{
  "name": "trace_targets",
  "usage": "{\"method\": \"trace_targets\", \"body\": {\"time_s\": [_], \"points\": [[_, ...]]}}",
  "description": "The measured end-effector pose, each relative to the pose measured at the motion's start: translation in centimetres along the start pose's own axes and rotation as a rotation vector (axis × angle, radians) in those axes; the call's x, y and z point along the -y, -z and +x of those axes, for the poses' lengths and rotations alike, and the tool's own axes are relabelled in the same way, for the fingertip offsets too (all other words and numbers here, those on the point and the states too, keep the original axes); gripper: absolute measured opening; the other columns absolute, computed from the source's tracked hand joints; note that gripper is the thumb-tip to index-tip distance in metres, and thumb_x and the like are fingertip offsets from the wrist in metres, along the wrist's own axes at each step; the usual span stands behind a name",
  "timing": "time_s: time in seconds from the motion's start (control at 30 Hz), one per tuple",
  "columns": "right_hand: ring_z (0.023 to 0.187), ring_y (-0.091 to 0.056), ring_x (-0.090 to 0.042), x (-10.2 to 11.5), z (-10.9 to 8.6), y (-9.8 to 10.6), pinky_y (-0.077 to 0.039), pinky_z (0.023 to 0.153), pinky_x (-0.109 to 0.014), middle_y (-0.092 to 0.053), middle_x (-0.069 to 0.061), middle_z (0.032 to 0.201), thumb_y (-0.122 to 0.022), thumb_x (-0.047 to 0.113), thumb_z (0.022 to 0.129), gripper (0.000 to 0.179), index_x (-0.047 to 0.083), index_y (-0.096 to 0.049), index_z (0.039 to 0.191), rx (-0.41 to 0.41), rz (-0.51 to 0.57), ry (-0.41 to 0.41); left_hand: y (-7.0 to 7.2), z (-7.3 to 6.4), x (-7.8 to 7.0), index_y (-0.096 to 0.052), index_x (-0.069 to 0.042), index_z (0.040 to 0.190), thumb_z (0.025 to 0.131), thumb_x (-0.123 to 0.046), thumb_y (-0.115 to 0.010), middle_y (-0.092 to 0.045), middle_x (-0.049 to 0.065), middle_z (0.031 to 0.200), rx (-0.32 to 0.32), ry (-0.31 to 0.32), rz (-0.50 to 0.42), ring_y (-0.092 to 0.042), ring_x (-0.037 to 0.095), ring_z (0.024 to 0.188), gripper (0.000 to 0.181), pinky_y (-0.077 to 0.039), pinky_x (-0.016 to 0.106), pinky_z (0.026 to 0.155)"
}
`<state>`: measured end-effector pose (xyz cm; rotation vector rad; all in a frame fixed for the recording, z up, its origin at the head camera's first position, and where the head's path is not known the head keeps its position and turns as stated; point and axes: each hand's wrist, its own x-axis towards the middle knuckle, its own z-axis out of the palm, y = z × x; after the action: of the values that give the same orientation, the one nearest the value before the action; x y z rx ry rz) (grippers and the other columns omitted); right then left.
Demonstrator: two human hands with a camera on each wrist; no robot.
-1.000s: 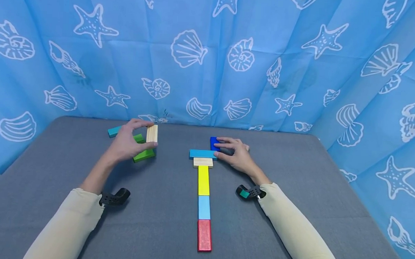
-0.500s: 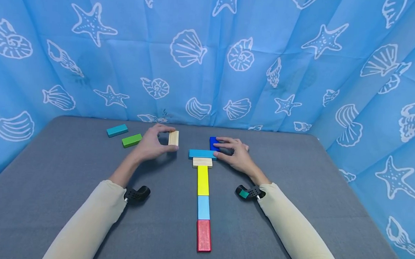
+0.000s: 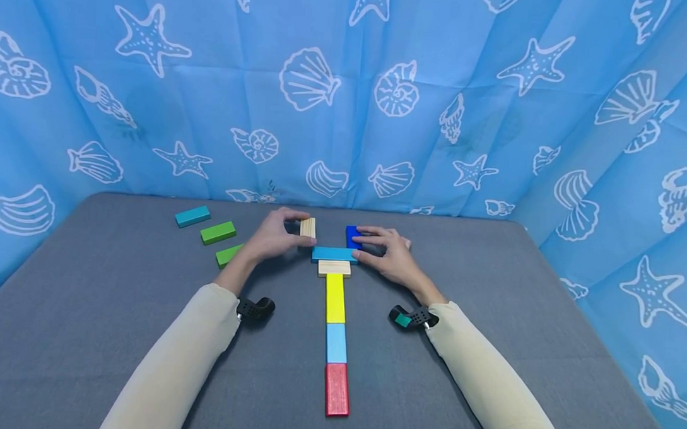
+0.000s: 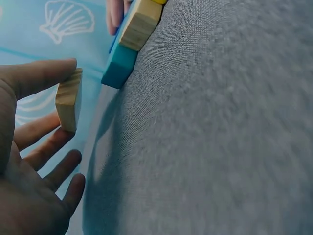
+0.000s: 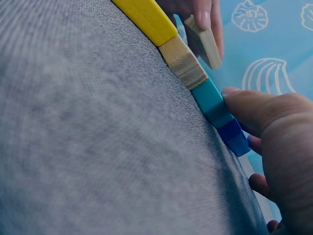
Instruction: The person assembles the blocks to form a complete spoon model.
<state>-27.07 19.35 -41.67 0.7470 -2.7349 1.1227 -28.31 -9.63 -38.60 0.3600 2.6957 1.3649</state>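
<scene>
Your left hand (image 3: 273, 235) pinches a plain wood block (image 3: 307, 228) between thumb and fingers, near centre of the head frame. Just right, your right hand (image 3: 391, 256) has a loosely spread grip, fingers touching the dark blue block (image 3: 351, 234), thumb at the bright blue block (image 3: 333, 255). Yellow block (image 3: 335, 298), light blue block (image 3: 336, 342), red block (image 3: 337, 390) line up below on the grey surface (image 3: 269, 376).

Three blocks on my feed: a pale wooden block (image 3: 307, 228), grained, pinched and raised near the left end of a teal block (image 3: 333, 255) lying crosswise; a dark-blue block (image 3: 351, 235), partly covered, apparently touches its right.
</scene>
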Motion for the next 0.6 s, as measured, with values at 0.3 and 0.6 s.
{"method": "trace_targets", "body": {"time_s": [0.3,0.6], "points": [[0.132,-0.039,-0.033,0.3,0.1,0.1,-0.014,0.103,-0.061,-0.055,-0.006,0.147,-0.075,0.028,0.094,0.039,0.013,-0.071,0.129,0.002,0.002,-0.003,-0.7,0.7,-0.2,-0.059,-0.008,0.142,0.087,-0.032,-0.080,-0.050,0.016,0.147,0.035,0.049,0.026,-0.038,0.035,0.140,0.063,-0.023,0.057,0.117],[0.133,-0.040,-0.032,0.3,0.0,0.1,-0.013,0.103,-0.063,-0.055,-0.005,0.147,-0.075,0.028,0.093,0.039,0.012,-0.071,0.129,0.000,-0.014,-0.003,-1.1,0.7,-0.4,-0.060,-0.013,0.141,0.087,-0.038,-0.078,-0.049,0.013,0.148,0.042,0.099,0.093,-0.034,0.036,0.139,0.062,-0.013,0.060,0.116]]}}
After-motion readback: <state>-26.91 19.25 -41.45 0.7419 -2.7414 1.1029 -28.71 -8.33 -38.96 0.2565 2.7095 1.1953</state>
